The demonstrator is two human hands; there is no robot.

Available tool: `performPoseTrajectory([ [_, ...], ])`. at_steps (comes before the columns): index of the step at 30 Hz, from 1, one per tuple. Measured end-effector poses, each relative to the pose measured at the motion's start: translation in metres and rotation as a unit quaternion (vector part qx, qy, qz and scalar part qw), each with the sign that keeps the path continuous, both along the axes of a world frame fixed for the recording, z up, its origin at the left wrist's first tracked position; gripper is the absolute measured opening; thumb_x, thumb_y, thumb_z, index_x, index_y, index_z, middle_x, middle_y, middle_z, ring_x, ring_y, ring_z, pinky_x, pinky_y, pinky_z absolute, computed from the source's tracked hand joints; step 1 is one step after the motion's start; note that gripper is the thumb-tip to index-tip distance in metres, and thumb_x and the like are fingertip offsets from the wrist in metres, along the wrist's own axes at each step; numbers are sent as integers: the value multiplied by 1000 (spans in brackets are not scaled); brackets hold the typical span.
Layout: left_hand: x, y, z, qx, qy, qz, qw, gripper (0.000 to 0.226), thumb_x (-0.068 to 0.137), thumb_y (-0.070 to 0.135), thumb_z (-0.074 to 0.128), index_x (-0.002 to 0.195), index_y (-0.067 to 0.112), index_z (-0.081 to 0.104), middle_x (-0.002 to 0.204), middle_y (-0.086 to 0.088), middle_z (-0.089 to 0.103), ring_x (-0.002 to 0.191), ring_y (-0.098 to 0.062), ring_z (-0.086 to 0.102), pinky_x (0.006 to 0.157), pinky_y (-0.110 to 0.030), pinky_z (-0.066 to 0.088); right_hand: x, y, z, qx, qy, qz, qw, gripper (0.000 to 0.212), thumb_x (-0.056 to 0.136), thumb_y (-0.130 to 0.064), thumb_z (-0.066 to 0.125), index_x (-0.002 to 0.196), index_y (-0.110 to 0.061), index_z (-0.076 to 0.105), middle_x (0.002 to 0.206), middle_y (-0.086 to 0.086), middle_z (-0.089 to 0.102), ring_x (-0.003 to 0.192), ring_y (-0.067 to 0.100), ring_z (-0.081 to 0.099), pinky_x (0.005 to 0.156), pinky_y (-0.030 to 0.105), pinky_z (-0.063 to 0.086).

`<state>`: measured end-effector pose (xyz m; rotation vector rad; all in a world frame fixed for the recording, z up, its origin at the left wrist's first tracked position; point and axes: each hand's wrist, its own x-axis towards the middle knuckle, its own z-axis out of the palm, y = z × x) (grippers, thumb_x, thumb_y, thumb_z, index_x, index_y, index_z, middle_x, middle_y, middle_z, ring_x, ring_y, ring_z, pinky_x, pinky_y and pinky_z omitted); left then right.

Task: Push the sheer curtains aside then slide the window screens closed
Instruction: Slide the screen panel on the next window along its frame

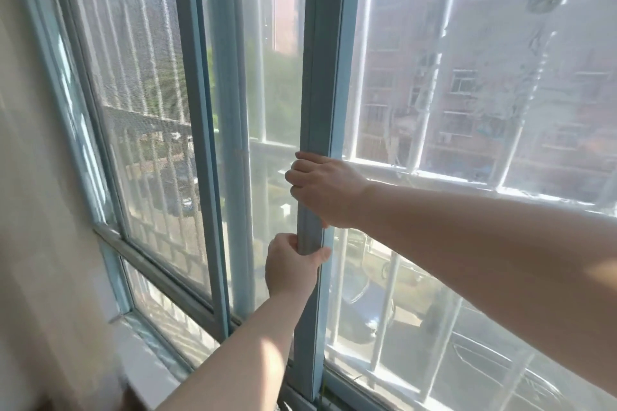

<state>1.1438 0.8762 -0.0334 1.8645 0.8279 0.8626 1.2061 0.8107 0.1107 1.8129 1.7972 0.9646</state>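
Both hands on one upright frame bar (315, 103) near centre of window. Right hand (322, 188) above, left hand (293, 269) just below it on same bar, hands apart. Left of bar: an open gap (273, 150), then a second upright bar (200, 130), then a mesh screen (133, 103) at far left. Right of bar: a wide pane (467, 117). Railing bars (430, 87) outside, behind pane. Wall (36, 243) left of window; sill (147, 370) below.
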Motion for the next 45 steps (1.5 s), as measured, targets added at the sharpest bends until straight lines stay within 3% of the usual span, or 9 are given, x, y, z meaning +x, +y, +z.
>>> performPoseTrajectory([
  [6,2,-41,-3,6,18,1,1000,46,62,48,81,90,25,53,91,8,62,69,-2,54,54,-21,37,0,-44,0,-6,-18,-13,1000,35,81,-23,64,113,-11,63,124,3,52,124,26,41,120,35,1],
  [12,0,-92,-1,-5,2,-13,1000,43,60,46,83,80,32,47,89,10,62,71,-3,56,58,-24,41,3,-97,0,2,-13,-10,1000,29,82,-17,55,109,-12,64,121,2,52,122,24,43,120,35,4],
  [17,-1,-132,-2,-9,-4,-30,1000,45,61,47,83,87,27,52,91,9,62,72,-1,56,58,-21,41,2,-138,-1,-2,-19,-18,1000,30,82,-18,54,110,-11,62,122,2,51,124,24,41,120,33,1],
  [23,-4,-182,0,-21,-15,-39,999,43,59,46,83,79,32,47,87,10,62,70,-2,57,59,-22,43,-1,-190,1,-11,-18,-34,999,30,82,-18,53,110,-12,62,123,2,52,125,24,41,120,32,-2],
  [30,-5,-233,3,-18,3,-43,999,47,62,46,83,88,23,51,88,7,60,70,-10,57,60,-25,43,-5,-242,0,-9,-25,-51,998,32,81,-17,52,110,-11,62,122,2,53,124,25,42,118,31,-4],
  [38,-7,-279,4,-19,6,-70,997,39,68,43,81,86,25,51,91,7,62,75,-13,60,65,-27,48,-8,-290,-1,-12,-30,-70,997,33,81,-18,51,112,-13,62,123,2,52,125,24,41,117,31,-6],
  [45,-9,-315,4,-21,6,-81,996,40,68,43,80,88,23,52,88,9,61,66,-1,53,53,-19,37,-13,-331,1,-20,-28,-86,996,40,79,-17,45,115,-11,60,124,2,52,127,24,39,116,29,-12],
])
